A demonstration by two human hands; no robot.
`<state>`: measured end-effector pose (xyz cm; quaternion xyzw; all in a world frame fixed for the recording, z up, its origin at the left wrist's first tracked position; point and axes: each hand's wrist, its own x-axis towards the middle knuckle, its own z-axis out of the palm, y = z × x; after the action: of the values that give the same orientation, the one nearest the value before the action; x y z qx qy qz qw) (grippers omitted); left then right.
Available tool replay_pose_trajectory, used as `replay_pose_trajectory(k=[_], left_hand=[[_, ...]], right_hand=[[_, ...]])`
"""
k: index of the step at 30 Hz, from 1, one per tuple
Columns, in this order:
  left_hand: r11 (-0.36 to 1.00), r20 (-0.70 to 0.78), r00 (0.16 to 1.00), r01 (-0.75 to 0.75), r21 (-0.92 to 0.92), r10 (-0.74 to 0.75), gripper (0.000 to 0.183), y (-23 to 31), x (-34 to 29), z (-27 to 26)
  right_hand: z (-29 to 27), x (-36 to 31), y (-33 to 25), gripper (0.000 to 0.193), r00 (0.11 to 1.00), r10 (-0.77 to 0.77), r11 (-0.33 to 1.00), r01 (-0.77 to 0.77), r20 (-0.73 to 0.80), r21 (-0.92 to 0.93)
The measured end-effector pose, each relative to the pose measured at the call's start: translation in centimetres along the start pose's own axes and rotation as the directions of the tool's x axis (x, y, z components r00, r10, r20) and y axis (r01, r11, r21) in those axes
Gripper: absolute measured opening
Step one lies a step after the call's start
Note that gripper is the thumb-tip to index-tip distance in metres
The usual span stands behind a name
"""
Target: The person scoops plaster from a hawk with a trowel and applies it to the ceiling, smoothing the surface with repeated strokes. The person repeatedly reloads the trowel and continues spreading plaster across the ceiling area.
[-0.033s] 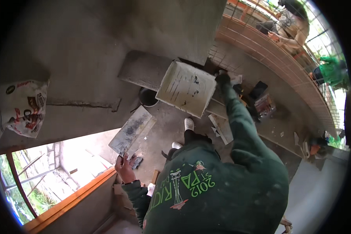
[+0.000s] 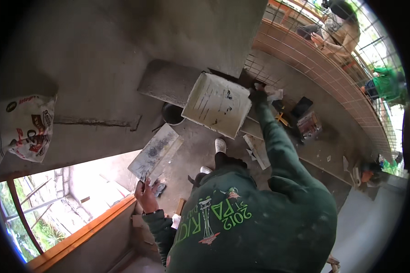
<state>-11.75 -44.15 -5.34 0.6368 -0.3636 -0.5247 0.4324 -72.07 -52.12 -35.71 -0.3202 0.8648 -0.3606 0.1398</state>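
A flat rectangular board (image 2: pixel 154 152), pale with dark grey smears, slants at the left of centre. My left hand (image 2: pixel 146 198) closes its fingers round the board's near corner. Stretched far ahead, my right hand (image 2: pixel 258 92) is at the right edge of a shallow off-white tray (image 2: pixel 214 109) with dark marks inside. Shadow hides the fingers of that hand, so its hold cannot be made out. Just right of it lies a crumpled whitish piece (image 2: pixel 274 94).
A black bucket (image 2: pixel 172 113) stands beside the tray. Yellow-handled tools (image 2: pixel 283 119) and a clear box (image 2: pixel 310 126) lie at the right. A printed sack (image 2: pixel 32 127) is far left, above a window opening. Behind wire mesh (image 2: pixel 305 54) sits another person (image 2: pixel 339 34).
My right hand and forearm have shifted slightly left, uncovering more of the yellow-handled tools. My left hand and the board have barely moved.
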Motion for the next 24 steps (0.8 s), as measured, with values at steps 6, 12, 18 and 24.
replay_pose_trajectory(k=[6,12,18,24], left_hand=[[0.999,0.108,0.994,-0.022,-0.041,0.027,0.021,-0.4,3.1,2.7],[0.986,0.388,0.918,-0.126,0.107,0.075,0.024,2.1,9.4,4.4],[0.837,0.716,0.687,-0.46,0.296,0.124,0.025,5.0,18.1,4.7],[0.923,0.774,0.633,-0.297,0.243,0.0,0.032,8.7,24.9,4.7]], right_hand=[[5.4,-15.9,-5.1,0.042,0.964,-0.227,0.971,0.235,0.14,-0.041],[-2.0,-19.0,-22.6,0.029,0.921,-0.382,0.848,0.316,0.076,0.425],[-2.8,-13.2,-26.1,0.031,0.904,-0.307,0.678,-0.013,0.299,0.735],[-3.8,-8.6,-28.1,0.068,0.54,-0.421,0.515,-0.519,0.729,0.682]])
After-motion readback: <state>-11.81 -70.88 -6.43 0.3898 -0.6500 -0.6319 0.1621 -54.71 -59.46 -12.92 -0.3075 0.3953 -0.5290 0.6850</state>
